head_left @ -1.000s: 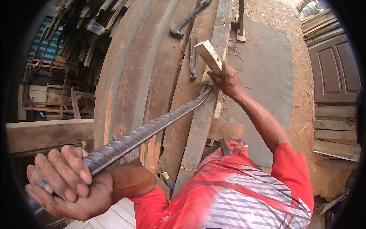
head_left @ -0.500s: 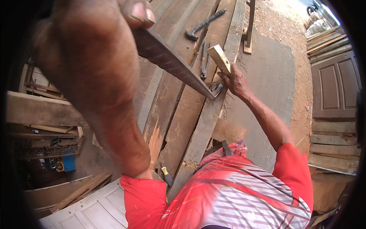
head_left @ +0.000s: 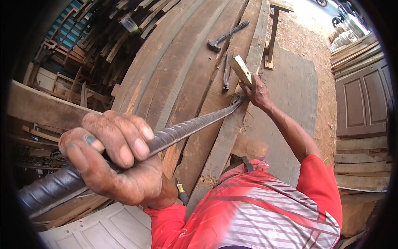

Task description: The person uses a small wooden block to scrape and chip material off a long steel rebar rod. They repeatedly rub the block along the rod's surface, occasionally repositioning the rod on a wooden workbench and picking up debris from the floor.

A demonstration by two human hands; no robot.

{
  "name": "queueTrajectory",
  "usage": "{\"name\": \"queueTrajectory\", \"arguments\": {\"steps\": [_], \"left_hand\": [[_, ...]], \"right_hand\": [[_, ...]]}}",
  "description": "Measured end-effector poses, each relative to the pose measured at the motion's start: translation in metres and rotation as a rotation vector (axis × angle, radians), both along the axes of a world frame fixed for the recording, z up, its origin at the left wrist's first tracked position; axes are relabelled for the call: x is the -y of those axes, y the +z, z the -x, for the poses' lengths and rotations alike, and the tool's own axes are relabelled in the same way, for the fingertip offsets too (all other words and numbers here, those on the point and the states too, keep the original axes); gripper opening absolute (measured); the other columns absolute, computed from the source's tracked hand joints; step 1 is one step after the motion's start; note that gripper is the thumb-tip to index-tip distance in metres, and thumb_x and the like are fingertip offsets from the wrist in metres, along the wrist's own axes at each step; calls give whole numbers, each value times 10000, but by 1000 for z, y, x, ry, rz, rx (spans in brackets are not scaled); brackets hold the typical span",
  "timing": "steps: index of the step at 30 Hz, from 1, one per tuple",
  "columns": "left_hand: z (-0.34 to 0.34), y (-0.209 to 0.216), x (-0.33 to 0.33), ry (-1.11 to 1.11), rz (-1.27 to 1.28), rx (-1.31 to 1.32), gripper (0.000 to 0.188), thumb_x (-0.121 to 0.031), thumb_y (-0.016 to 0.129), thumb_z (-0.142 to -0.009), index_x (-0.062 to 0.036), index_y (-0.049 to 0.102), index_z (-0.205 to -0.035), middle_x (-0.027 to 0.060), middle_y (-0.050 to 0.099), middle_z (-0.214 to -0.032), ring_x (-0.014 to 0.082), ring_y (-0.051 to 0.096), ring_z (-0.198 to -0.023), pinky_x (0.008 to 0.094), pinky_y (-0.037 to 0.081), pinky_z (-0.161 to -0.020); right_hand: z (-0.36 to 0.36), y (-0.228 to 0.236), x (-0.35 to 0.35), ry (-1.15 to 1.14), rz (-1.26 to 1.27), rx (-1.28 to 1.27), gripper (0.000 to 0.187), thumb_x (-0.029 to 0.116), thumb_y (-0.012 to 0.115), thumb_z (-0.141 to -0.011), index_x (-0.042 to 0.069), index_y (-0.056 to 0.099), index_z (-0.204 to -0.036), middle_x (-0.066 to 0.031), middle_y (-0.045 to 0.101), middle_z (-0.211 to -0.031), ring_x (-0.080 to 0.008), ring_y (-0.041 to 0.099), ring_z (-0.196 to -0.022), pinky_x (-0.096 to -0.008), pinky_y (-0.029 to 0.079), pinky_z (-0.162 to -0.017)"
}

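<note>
My left hand (head_left: 118, 159) is wrapped round a thick ribbed steel pry bar (head_left: 195, 119), low at the left and close to the camera. The bar slants away to the right, its far tip at the edge of a long plank (head_left: 232, 124). Right beside that tip, my right hand (head_left: 259, 93) grips a short pale wooden block (head_left: 239, 68), which tilts up and to the left. Bent nails and splinters show near my right wrist. Exactly what the bar's tip bites on is too small to tell.
On the boards beyond lie a claw hammer (head_left: 229, 35) and pincers (head_left: 226, 74). A yellow-handled tool (head_left: 182, 193) lies by my left sleeve. Stacked timber (head_left: 120, 45) fills the far left, with a white panel door (head_left: 107, 228) at lower left. A brown door (head_left: 362, 95) stands at right.
My left hand has come down and back with the pry bar, whose near end swung from high up to low at the left. The right hand and block have barely shifted.
</note>
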State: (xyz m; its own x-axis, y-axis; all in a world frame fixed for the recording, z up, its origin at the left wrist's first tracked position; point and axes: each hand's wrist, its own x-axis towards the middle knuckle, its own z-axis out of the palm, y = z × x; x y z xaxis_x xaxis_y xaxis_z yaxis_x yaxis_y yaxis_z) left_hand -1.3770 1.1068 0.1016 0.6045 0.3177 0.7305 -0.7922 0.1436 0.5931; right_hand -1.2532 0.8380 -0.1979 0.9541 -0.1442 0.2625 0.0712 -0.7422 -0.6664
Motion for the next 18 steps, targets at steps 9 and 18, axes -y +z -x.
{"name": "queueTrajectory", "arguments": {"steps": [9,18], "left_hand": [[-55,32,13,-235,-161,-29,333,-237,533,-1001,-167,359,-726,-51,317,-561,33,291,-433,169,302,-431],[-117,61,23,-274,-327,-120,348,-161,491,-997,-157,320,-694,-36,287,-632,48,299,-516,215,312,-501]], "right_hand": [[1,-2,9,39,-152,-9,448,394,628,-948,46,508,-1204,-255,649,-1014,-433,642,-971,-494,495,-816],[-2,-11,17,39,-438,-29,495,432,588,-977,27,518,-1254,-247,670,-1018,-374,671,-982,-467,501,-855]]}}
